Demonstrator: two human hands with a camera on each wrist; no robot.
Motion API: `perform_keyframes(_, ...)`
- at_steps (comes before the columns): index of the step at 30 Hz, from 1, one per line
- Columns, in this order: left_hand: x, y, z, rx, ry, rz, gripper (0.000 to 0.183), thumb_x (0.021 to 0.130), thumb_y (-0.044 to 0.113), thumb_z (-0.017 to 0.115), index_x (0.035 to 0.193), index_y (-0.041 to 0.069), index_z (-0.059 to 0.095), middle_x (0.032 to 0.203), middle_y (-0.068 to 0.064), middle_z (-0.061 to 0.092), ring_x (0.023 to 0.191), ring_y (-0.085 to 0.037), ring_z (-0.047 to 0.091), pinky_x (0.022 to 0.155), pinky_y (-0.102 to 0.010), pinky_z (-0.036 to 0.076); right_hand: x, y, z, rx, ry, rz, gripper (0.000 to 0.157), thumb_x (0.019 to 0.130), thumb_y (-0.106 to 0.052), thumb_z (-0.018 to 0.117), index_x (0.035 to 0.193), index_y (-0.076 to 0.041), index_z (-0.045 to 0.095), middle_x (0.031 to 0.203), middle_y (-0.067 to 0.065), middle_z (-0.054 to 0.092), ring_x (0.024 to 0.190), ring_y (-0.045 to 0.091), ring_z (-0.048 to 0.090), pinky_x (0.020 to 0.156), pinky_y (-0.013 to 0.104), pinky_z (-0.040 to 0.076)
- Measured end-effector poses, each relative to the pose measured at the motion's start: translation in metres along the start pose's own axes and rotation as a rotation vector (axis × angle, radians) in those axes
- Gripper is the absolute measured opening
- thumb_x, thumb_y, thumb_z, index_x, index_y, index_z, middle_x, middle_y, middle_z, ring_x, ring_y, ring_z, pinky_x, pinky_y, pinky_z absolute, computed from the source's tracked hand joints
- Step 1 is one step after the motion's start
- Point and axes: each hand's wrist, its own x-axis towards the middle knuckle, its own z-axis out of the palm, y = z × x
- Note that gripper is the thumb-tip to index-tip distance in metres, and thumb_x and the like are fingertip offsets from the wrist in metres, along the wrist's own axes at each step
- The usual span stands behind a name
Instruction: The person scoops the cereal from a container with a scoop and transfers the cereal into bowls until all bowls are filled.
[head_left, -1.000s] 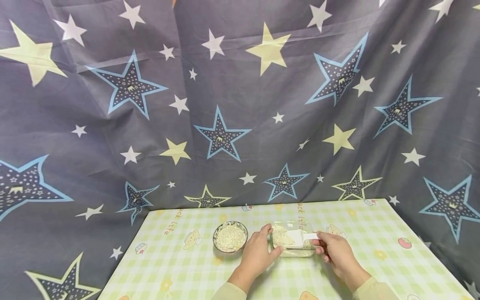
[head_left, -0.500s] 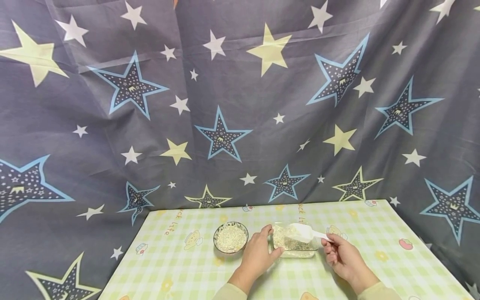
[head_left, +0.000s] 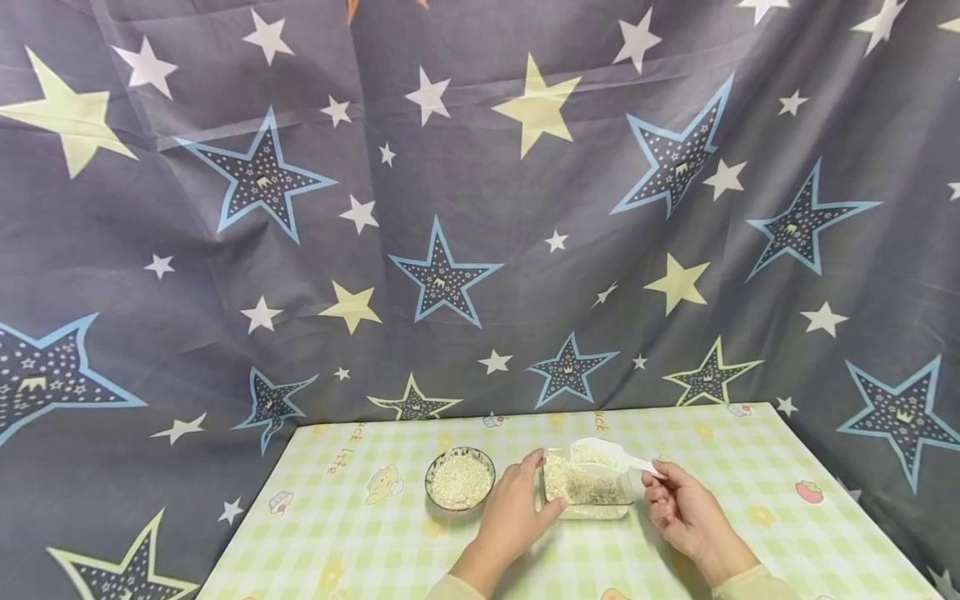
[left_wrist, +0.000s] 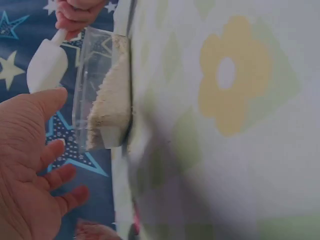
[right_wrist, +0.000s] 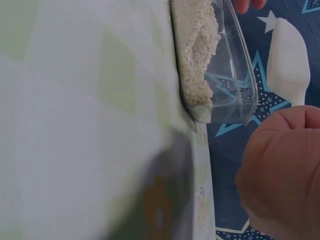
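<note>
In the head view, my right hand pinches the handle of a white plastic scoop, its bowl loaded with oats and raised over a clear rectangular container. The right wrist view shows the scoop from outside, above the container's rim. Oats lie heaped along the container, sloping down toward one side. My left hand stays at the container's left end, thumb by the front wall and fingers at the back corner. In the left wrist view its fingers are spread and loosely extended.
A patterned glass bowl full of oats stands left of my left hand. Green-checked cloth covers the table. Behind its back edge hangs a dark star-print curtain.
The scoop has come up out of the oats, tilting level with a load in its bowl. My right hand has shifted slightly right; the left hand has kept its place.
</note>
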Motion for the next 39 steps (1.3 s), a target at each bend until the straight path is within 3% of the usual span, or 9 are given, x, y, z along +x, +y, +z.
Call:
perform_keyframes(5,-0.007,0.001,-0.02,-0.017,0.066,0.095,0.078,0.095,0.039,0.081,0.16,0.013,0.046,0.151,0.002,0.065,0.137,-0.027,0.062,0.113,-0.053,0.055,-0.001,-0.008,0.002,-0.007,-0.011,0.01,0.045,0.117,-0.026,0.034,0.091,-0.009,0.068,0.079,-0.007,0.07,0.062,-0.006,0.051,0.049,0.008,0.036)
perform_keyframes(10,-0.015,-0.015,-0.042,0.003,0.157,0.122,0.076,0.094,0.036,0.083,0.158,0.011,0.049,0.151,0.0,0.065,0.136,-0.026,0.062,0.114,-0.052,0.054,-0.002,-0.016,0.008,-0.023,-0.008,0.015,0.045,0.117,-0.026,0.035,0.092,-0.008,0.068,0.08,-0.006,0.069,0.063,-0.006,0.049,0.049,0.008,0.035)
perform_keyframes(18,-0.041,-0.072,-0.084,0.032,0.278,0.031,0.078,0.091,0.034,0.086,0.156,0.009,0.052,0.152,-0.009,0.064,0.139,-0.034,0.06,0.115,-0.057,0.052,-0.002,-0.021,0.022,-0.04,-0.085,0.009,0.044,0.117,-0.025,0.033,0.094,-0.007,0.066,0.081,-0.005,0.068,0.064,-0.004,0.048,0.049,0.009,0.038)
perform_keyframes(23,-0.057,-0.101,-0.103,0.04,0.296,-0.053,0.082,0.089,0.035,0.088,0.157,0.008,0.05,0.151,-0.011,0.064,0.137,-0.036,0.061,0.111,-0.06,0.055,-0.002,-0.023,0.027,-0.043,-0.136,0.007,0.045,0.117,-0.024,0.032,0.095,-0.006,0.067,0.081,-0.005,0.07,0.064,-0.004,0.051,0.05,0.008,0.041)
perform_keyframes(31,-0.066,-0.121,-0.108,0.044,0.305,-0.073,0.085,0.088,0.038,0.088,0.158,0.01,0.049,0.152,-0.01,0.064,0.135,-0.036,0.062,0.107,-0.061,0.056,0.002,-0.019,0.041,-0.043,-0.202,0.007,0.048,0.118,-0.023,0.029,0.094,-0.008,0.068,0.081,-0.005,0.071,0.064,-0.004,0.051,0.05,0.008,0.042)
perform_keyframes(39,-0.066,-0.122,-0.105,0.034,0.281,-0.061,0.087,0.087,0.041,0.089,0.157,0.007,0.05,0.152,-0.012,0.064,0.138,-0.038,0.06,0.112,-0.06,0.054,0.009,-0.008,0.068,-0.091,-0.134,-0.014,0.043,0.117,-0.022,0.033,0.092,-0.01,0.066,0.078,-0.007,0.069,0.061,-0.005,0.048,0.048,0.006,0.04)
